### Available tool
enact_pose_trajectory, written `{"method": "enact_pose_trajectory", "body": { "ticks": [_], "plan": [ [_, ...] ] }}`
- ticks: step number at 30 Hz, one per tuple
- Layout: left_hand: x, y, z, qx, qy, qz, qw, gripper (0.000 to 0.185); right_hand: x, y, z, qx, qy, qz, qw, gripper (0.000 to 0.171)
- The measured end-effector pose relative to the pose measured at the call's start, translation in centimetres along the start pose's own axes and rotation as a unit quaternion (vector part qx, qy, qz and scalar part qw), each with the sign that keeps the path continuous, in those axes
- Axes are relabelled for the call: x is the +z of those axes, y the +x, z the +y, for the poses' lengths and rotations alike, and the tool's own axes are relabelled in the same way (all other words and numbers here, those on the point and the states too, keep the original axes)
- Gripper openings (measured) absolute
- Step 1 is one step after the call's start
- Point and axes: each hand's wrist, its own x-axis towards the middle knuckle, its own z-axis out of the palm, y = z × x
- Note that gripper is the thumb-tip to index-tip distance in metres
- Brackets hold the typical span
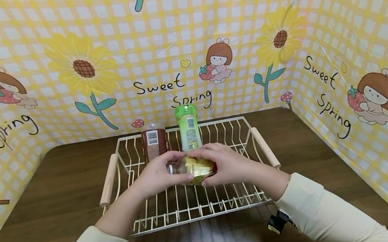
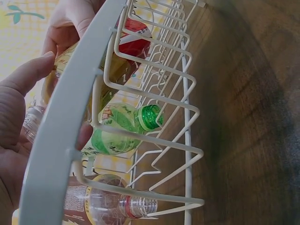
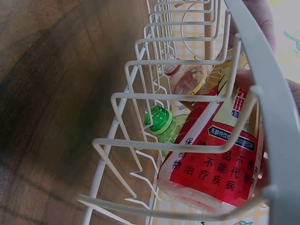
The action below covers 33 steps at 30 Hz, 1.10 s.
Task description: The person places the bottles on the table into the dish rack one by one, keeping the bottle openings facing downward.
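Observation:
Both hands hold a clear plastic bottle (image 1: 200, 168) lying sideways above the front of a cream wire rack (image 1: 119, 139). The bottle has a yellow and red label, and its neck points left. My left hand (image 1: 158, 174) grips the neck end between thumb and fingers. Round the base end curl the fingers of my right hand (image 1: 229, 163). Just behind the hands, a green bottle (image 1: 190, 132) stands neck-down in the rack. To its left is a bottle with a dark red-brown label (image 1: 155, 140), also neck-down. In the right wrist view the held bottle's red label (image 3: 213, 150) shows large behind the wires.
Wooden handles (image 1: 110, 180) flank the rack on its left and right. It stands on a dark brown wooden table (image 1: 329, 183). A yellow checked cloth (image 1: 118, 43) with printed flowers and figures walls in the back and sides.

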Motion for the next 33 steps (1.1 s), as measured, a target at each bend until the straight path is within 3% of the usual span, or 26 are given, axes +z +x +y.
{"method": "enact_pose_trajectory", "body": {
  "ticks": [8, 17, 22, 25, 33],
  "plan": [
    [-0.2, -0.1, 0.0, -0.001, -0.016, 0.018, 0.9997, 0.061, -0.4, 0.0, -0.1, 0.020, 0.039, 0.021, 0.999, 0.079],
    [-0.4, -0.1, 0.2, -0.033, -0.035, 0.066, 0.9967, 0.059, -1.0, 0.0, 0.1, 0.041, 0.121, 0.117, 0.985, 0.078],
    [-0.5, 0.0, 0.1, -0.043, -0.043, 0.110, 0.9921, 0.059, -1.1, 0.1, 0.4, 0.066, 0.130, 0.190, 0.971, 0.076],
    [-0.5, 0.0, 0.1, -0.052, -0.050, 0.140, 0.9876, 0.060, -1.1, 0.1, 0.5, 0.091, 0.161, 0.222, 0.957, 0.076],
    [-0.7, 0.1, 0.4, -0.052, -0.164, 0.196, 0.9655, 0.058, -1.3, 0.3, 0.5, 0.161, 0.259, 0.253, 0.918, 0.082]
  ]
}}
